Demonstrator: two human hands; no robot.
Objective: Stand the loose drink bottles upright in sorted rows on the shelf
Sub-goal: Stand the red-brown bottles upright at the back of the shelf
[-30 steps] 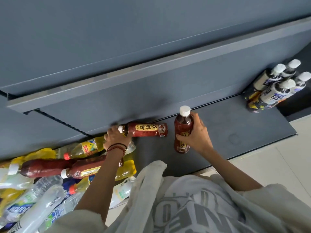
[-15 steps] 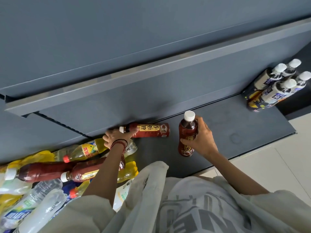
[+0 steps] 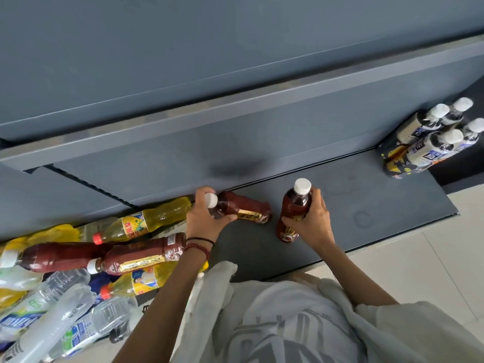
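Dark red bottle (image 3: 296, 213), white cap (image 3: 302, 186)

The left hand (image 3: 207, 218) grips a lying bottle (image 3: 246, 208) at its neck end, with the fingers curled over the far side by the cap and the thumb along the near side. The right hand (image 3: 311, 221) wraps an upright bottle (image 3: 297, 203) from its right, thumb across the front. Both bare forearms reach forward.
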